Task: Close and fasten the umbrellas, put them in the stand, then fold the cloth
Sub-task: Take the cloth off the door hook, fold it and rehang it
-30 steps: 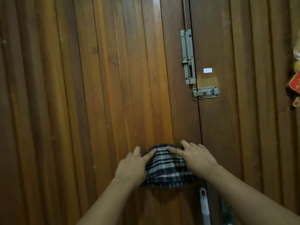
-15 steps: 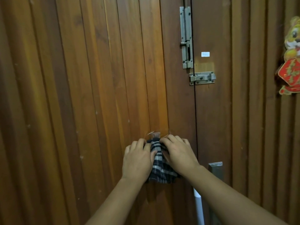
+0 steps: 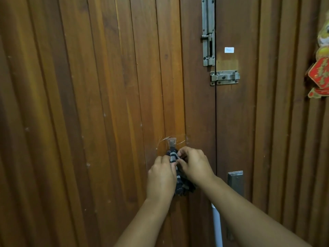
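Head view shows the left hand [image 3: 161, 177] and right hand [image 3: 195, 165] both pinching the bunched plaid cloth [image 3: 173, 155] between them, holding its top just under the clear hook [image 3: 172, 142] above their fingers, seemingly to hang it there

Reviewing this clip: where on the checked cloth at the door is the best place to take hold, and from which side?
Judging by its pose, the bunched top of the checked cloth, just under the clear hook, from both sides. It is gathered narrow there, and the left hand and right hand already pinch it so; the lower part hangs loose.
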